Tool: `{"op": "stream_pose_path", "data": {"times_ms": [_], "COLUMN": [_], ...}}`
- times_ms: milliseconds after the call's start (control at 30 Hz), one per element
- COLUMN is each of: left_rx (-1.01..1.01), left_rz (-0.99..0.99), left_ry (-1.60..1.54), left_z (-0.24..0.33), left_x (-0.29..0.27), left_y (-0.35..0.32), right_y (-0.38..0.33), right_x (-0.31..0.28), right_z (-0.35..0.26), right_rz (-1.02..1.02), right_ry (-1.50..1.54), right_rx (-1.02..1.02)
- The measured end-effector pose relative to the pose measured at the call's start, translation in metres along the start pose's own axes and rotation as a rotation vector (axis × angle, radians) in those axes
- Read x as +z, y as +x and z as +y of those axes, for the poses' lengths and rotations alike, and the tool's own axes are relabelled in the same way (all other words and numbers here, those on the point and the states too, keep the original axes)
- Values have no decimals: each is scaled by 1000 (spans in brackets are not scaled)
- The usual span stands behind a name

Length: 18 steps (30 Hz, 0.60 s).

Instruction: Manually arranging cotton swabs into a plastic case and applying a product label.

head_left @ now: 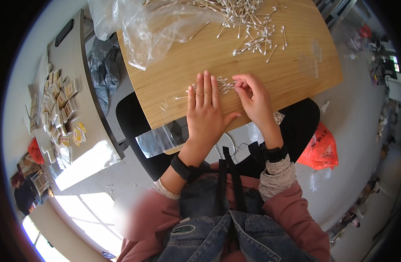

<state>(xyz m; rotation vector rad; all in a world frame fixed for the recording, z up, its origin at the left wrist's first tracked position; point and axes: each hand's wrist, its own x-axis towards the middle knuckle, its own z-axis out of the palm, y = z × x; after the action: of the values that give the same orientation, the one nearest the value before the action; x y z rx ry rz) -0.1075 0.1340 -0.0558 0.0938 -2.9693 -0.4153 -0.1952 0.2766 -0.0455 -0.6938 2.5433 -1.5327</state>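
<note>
A small bunch of cotton swabs (225,85) lies on the wooden table, roughly side by side. My left hand (204,102) rests flat over its left part, fingers stretched out and thumb spread, hiding the swabs beneath. At the bunch's right end, my right hand (253,95) has its thumb and forefinger pinched together by the white tips. Whether a swab is between those fingertips cannot be made out. Left of my left hand, one swab end (178,98) sticks out. Below it, a flat clear plastic bag (159,140) hangs over the table's near edge.
A large heap of loose cotton swabs (244,13) covers the far part of the table (165,87), beside a crumpled clear plastic bag (143,32). Many small packs (58,105) and a dark phone (64,32) sit on a side table. A red bag (320,148) stands on the floor at right.
</note>
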Motion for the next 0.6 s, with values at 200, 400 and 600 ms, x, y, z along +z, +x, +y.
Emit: {"op": "stream_pose_path", "data": {"times_ms": [200, 400, 600], "left_rx": [28, 43, 43], "left_rz": [-18, 9, 18], "left_ry": [-47, -82, -76], "left_z": [-1, -1, -2], "left_x": [-2, -4, -2], "left_y": [-6, -5, -6], "right_y": [7, 9, 12], "right_x": [-1, -2, 1], "right_z": [-4, -12, -12], "right_rz": [-42, -105, -104], "right_ry": [-48, -110, -9], "right_rx": [-6, -32, 89]}}
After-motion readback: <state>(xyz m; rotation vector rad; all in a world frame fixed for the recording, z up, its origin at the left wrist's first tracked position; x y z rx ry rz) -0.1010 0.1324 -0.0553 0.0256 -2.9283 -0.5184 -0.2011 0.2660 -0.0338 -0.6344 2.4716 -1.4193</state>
